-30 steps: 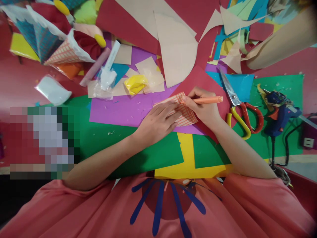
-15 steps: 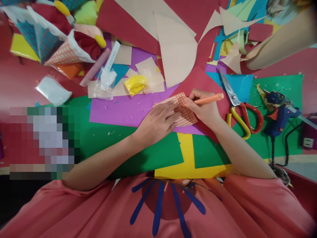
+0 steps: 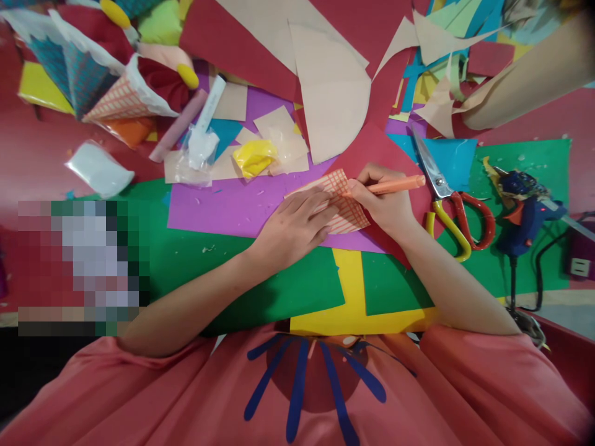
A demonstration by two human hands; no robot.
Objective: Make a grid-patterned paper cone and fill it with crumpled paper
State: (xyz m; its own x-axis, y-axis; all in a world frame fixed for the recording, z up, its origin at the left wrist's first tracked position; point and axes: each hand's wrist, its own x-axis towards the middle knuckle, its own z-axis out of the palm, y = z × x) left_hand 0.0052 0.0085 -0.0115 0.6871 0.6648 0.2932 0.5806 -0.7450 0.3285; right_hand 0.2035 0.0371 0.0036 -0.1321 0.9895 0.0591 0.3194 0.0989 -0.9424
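Note:
My right hand is closed around an orange marker, its tip end over a pale paper piece with an orange grid of lines. My left hand lies flat across the left part of that paper, fingers spread a little. Under the paper are a purple sheet and a red sheet. To the right of my right hand lie scissors with one yellow and one red handle, their blades pointing up and away.
A blue glue gun with its cord lies at the right. Paper cones stand at the upper left, near a white marker and a yellow packet. Beige cut paper and a beige roll are at the back.
The orange marker has shifted slightly to the right and lies a little flatter in my right hand. The gridded paper has moved slightly up and left.

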